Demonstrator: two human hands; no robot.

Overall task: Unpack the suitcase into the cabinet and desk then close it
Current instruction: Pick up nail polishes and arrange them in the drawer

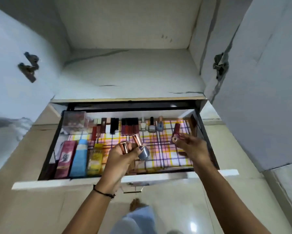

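Observation:
An open cabinet drawer [125,180] lined with a checked sheet holds cosmetics. Over its middle my left hand [120,159] grips small nail polish bottles [142,152], one grey with a rose-gold cap, another rose-gold cap beside it. My right hand [190,147] hovers over the right part of the drawer, pinching a dark red lip gloss tube [175,132] by its lower end. Along the drawer's back edge lie lipsticks, gloss tubes [130,126] and nail polish bottles [152,126] in a row. The suitcase is out of view.
Tall boxes, a maroon one [65,159], a blue tube [79,157] and a yellow bottle [95,159], fill the drawer's left side. A bare shelf [130,73] sits above the drawer between two open cabinet doors [263,81]. My foot [136,204] shows on the tiled floor below.

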